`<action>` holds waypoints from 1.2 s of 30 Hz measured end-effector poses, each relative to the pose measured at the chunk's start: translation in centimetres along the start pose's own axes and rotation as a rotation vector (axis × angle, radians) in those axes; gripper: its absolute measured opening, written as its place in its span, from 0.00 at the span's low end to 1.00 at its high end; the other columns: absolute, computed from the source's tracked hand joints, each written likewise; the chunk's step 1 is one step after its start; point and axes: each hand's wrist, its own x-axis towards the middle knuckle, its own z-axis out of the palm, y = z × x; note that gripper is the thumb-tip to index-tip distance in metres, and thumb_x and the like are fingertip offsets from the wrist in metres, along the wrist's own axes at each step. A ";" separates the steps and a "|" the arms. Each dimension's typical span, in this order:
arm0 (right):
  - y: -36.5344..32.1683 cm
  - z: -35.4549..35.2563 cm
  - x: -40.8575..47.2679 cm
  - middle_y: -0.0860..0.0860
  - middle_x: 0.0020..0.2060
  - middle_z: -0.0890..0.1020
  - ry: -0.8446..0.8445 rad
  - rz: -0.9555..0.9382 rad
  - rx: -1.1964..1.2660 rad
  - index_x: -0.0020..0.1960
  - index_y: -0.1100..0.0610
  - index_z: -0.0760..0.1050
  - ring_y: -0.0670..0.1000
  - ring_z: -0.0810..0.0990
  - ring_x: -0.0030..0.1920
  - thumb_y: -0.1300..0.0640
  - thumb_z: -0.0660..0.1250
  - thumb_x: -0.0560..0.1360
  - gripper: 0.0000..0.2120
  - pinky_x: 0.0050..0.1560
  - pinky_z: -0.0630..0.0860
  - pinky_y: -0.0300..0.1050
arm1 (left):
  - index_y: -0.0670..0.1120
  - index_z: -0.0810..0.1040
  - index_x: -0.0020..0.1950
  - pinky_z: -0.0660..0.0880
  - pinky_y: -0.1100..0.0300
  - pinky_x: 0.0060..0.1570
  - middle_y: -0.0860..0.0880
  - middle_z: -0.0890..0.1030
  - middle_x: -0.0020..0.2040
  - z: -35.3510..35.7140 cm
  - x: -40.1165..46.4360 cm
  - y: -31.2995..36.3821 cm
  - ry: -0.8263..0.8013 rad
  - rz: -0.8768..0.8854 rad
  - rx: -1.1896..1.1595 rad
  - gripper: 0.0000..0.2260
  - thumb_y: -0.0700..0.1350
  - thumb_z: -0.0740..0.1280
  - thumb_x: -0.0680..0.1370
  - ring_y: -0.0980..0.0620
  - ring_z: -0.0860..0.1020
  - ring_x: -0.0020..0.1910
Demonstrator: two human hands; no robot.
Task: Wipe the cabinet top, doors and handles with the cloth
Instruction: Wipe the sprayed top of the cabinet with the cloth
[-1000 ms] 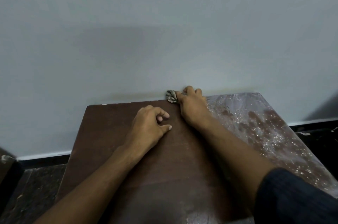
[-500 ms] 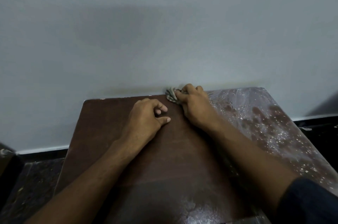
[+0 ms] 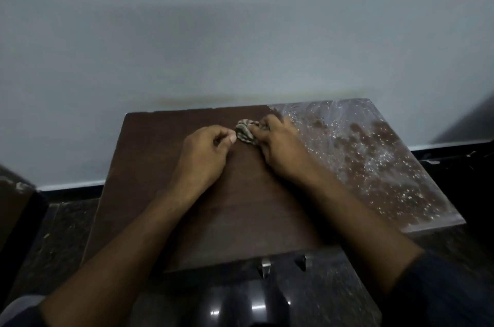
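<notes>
A dark brown cabinet top (image 3: 165,166) stands against a pale wall. Its left part looks dark and even, while its right part (image 3: 374,161) is covered in pale dust and glittering specks. My right hand (image 3: 280,150) presses a small crumpled striped cloth (image 3: 246,133) onto the top, a little in front of the back edge. My left hand (image 3: 205,155) rests on the top just left of the cloth, fingers curled in, thumb tip close to the cloth. Two metal handles (image 3: 266,266) poke out below the front edge. The doors are hidden.
The pale wall (image 3: 240,46) runs right behind the cabinet. A dark speckled floor (image 3: 61,233) lies to the left and in front. The corner of another brown piece of furniture (image 3: 16,201) shows at the left edge.
The view has tilted down, so the front edge and handles now show. My right hand has drawn the cloth back from the wall edge toward me. My left hand stays beside it.
</notes>
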 end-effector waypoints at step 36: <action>0.4 -3.2 -15.0 0.53 0.59 0.74 0.000 0.056 0.009 0.70 0.47 0.75 0.55 0.69 0.53 0.55 0.60 0.80 0.19 0.51 0.70 0.49 | 0.53 0.83 0.48 0.66 0.75 0.39 0.57 0.80 0.44 2.9 -7.2 2.4 -0.041 0.124 0.071 0.04 0.49 0.69 0.78 0.61 0.76 0.41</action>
